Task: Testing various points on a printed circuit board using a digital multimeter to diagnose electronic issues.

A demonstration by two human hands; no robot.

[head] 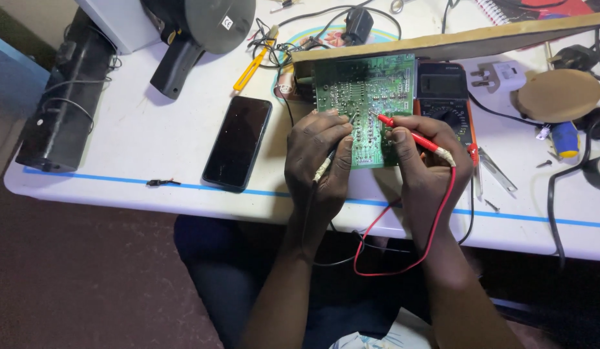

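A green circuit board lies solder side up on the white table. My left hand rests on the board's lower left and grips a black probe, whose tip is hidden under the fingers. My right hand grips a red probe, and its metal tip touches the board near the middle. A red lead and a black lead hang from the probes below the table edge. A multimeter with an orange rim lies just right of the board.
A dark phone lies left of the board. A black speaker stands at the far left, a yellow tool and cables behind. To the right are tweezers, screws, a white plug, a round brown disc and a long cardboard strip.
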